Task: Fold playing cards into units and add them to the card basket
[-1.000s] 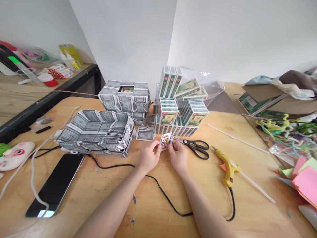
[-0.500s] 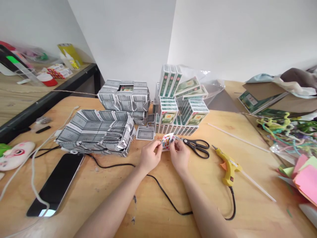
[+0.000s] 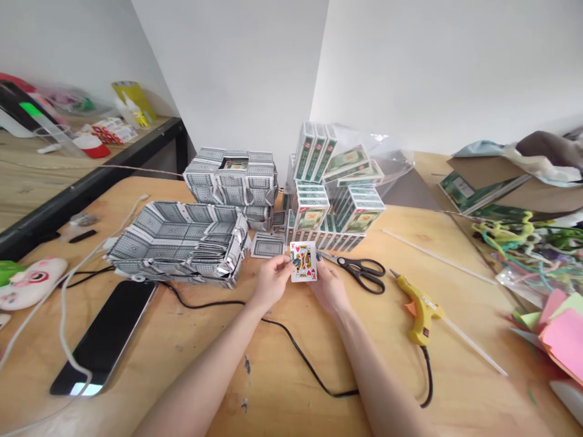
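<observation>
Between my two hands a playing card (image 3: 303, 262), a king of hearts, is held face up above the table. My left hand (image 3: 273, 280) pinches its left edge, thumb on the face. My right hand (image 3: 328, 284) grips the right edge, its thumb along the side. Whether more cards lie behind it is hidden. Just past my left hand, face-down cards (image 3: 268, 246) lie on the wood. Black-handled scissors (image 3: 362, 271) rest right of my right hand, blades toward it. Left stands an open box built from folded cards (image 3: 173, 233), with loose folded cards at its right end.
Behind it stands another folded-card structure (image 3: 230, 176). Green card packs (image 3: 312, 203) are stacked ahead of my hands. At right lie a yellow glue gun (image 3: 421, 312) and a glue stick (image 3: 473, 346). A phone (image 3: 104, 337) lies at left; a black cable (image 3: 300, 352) crosses below my arms.
The card, tilted and partly covered by my fingers before, now shows its whole face flat toward me. My fingers have shifted out to its side edges.
</observation>
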A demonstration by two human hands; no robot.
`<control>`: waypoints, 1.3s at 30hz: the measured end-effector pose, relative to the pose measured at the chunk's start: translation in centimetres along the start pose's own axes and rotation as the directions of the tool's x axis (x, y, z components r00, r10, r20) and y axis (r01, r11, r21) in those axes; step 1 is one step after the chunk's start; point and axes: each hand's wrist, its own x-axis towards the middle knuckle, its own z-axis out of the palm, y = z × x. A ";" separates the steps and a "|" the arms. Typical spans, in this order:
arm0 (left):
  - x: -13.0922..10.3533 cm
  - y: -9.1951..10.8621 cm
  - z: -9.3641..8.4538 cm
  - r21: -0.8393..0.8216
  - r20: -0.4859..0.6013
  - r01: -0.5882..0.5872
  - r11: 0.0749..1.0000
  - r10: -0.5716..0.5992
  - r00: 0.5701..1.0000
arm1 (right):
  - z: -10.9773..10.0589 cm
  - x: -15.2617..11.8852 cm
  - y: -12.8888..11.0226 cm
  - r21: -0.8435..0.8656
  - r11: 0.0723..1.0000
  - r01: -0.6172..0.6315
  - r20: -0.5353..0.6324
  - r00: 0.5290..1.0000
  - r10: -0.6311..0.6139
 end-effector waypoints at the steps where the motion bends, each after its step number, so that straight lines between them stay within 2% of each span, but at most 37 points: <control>1: 0.0 0.1 0.0 0.005 0.003 -0.006 1.000 0.005 1.000 | 0.0 0.0 0.1 -0.026 1.000 0.009 -0.012 1.000 -0.009; 6: -0.2 0.2 0.0 0.065 0.024 -0.061 0.996 0.060 0.998 | -0.1 0.1 0.5 -0.186 0.982 0.034 -0.074 0.996 -0.049; 10: -0.4 0.1 0.0 0.128 0.019 -0.095 0.987 0.093 0.995 | -0.1 -0.1 0.2 -0.316 0.944 0.093 -0.092 0.988 -0.127; 16: -0.3 -0.4 -0.5 0.265 -0.031 -0.156 0.951 0.170 0.985 | -0.4 -0.1 0.2 -0.480 0.865 0.144 0.024 0.988 -0.152; 19: -0.2 -0.2 -1.0 0.370 -0.071 -0.229 0.900 0.273 0.959 | -0.3 0.0 0.4 -0.450 0.886 0.114 0.031 0.993 -0.112; 22: -0.3 0.3 -1.2 0.354 -0.072 -0.295 0.887 0.341 0.937 | 0.2 -0.3 0.5 -0.272 0.962 0.016 0.051 0.999 -0.002; 23: -0.3 0.4 -1.1 0.290 -0.054 -0.291 0.912 0.319 0.946 | 0.5 -0.4 0.4 -0.218 0.976 -0.004 0.064 0.998 0.018; 25: -0.4 0.7 -0.9 0.095 0.012 -0.199 0.975 0.198 0.980 | 0.9 -0.7 0.4 -0.188 0.982 -0.012 0.104 0.994 0.032; 27: -0.4 0.8 -0.5 -0.073 0.096 -0.043 0.996 0.050 0.994 | 1.1 -0.9 0.4 -0.238 0.971 0.010 0.136 0.990 0.023; 29: -0.4 0.6 -0.2 -0.152 0.132 0.087 0.985 -0.067 0.989 | 1.2 -1.0 0.6 -0.346 0.935 0.073 0.145 0.989 -0.024; 33: -0.3 0.4 -0.1 -0.260 0.074 0.225 0.939 -0.213 0.974 | 1.2 -1.0 0.8 -0.523 0.829 0.198 0.165 0.978 -0.129; 39: -0.1 0.8 0.0 -0.396 0.038 0.266 0.879 -0.274 0.961 | 1.7 -1.1 0.3 -0.503 0.825 0.258 0.264 0.955 -0.137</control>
